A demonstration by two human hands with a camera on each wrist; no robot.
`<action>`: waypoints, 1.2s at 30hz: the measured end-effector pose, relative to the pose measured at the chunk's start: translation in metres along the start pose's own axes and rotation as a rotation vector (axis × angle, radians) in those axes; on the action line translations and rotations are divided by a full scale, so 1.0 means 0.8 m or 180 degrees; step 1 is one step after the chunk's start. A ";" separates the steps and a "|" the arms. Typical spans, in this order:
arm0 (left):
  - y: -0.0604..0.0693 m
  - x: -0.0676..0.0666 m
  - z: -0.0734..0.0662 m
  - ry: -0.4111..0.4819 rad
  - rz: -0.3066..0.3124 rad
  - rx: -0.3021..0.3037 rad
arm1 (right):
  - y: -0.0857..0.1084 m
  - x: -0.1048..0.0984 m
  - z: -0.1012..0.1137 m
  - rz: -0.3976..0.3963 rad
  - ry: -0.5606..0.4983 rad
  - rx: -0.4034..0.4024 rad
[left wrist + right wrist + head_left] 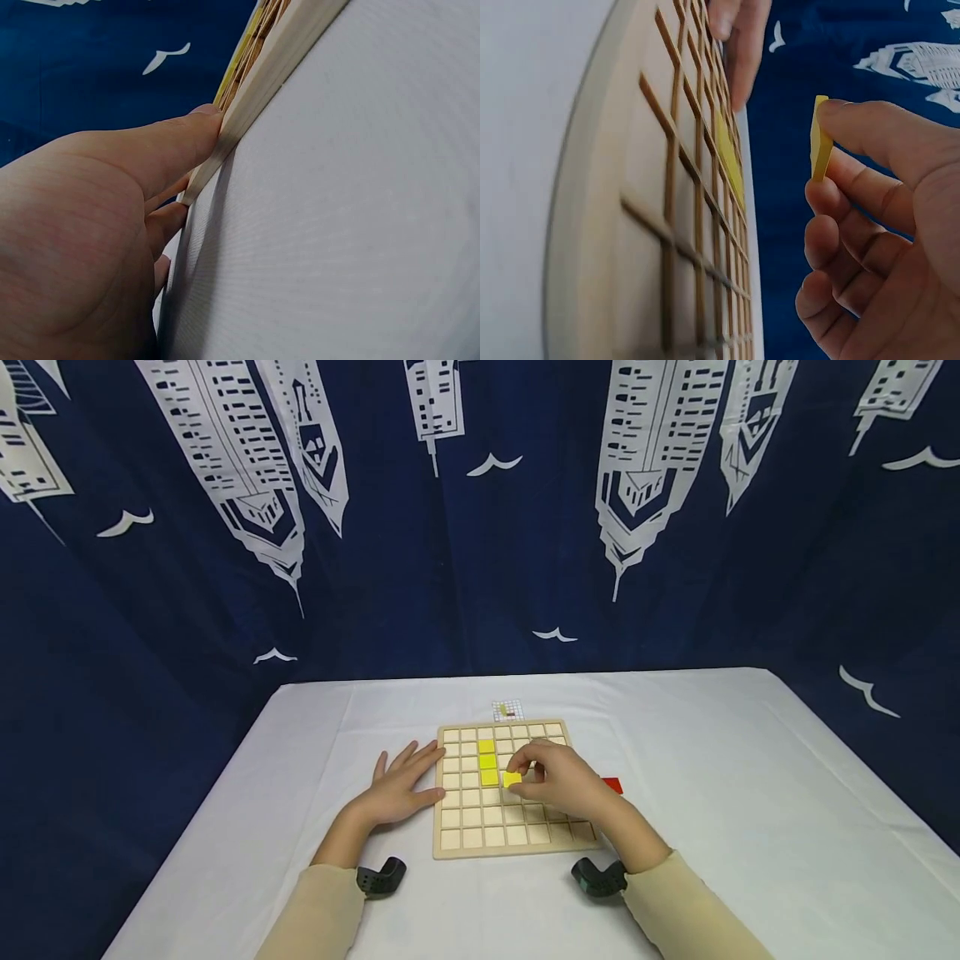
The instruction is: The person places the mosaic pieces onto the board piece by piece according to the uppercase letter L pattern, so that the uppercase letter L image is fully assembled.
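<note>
A wooden grid board [471,840] lies on the white table. Three yellow square tiles [488,762] sit in one column of its cells. My right hand [558,779] pinches another yellow tile [820,139] between thumb and fingers, raised above the board just right of that column. In the right wrist view a gap shows between this tile and the grid. The left hand [397,787] has its fingers spread, with thumb and fingertips touching the board's left edge [247,105].
A small printed grid card [507,710] lies behind the board. Something red [612,785] shows beyond the right hand, partly covered by it. A dark blue patterned cloth [465,568] hangs behind the table.
</note>
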State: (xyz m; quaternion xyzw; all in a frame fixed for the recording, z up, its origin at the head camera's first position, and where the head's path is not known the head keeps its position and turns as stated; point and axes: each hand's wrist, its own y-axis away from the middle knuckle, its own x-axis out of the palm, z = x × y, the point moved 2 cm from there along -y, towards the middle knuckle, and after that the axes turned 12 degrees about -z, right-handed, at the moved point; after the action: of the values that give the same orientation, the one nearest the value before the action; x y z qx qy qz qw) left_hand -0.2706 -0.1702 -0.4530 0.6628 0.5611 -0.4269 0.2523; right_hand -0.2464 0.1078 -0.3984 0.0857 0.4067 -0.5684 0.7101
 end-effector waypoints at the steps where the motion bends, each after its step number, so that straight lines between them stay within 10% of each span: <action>1: 0.000 -0.001 0.000 0.0007 0.0000 0.0002 | -0.001 0.004 0.001 0.0010 -0.0004 0.0022; 36: 0.002 -0.004 -0.004 0.0016 -0.0007 -0.0031 | -0.005 0.057 0.005 -0.0076 0.0622 0.0122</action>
State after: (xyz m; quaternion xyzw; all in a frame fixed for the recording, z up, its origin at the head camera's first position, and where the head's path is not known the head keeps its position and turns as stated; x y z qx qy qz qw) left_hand -0.2683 -0.1696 -0.4489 0.6621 0.5645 -0.4227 0.2536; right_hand -0.2472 0.0704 -0.4252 0.1496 0.4641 -0.5734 0.6584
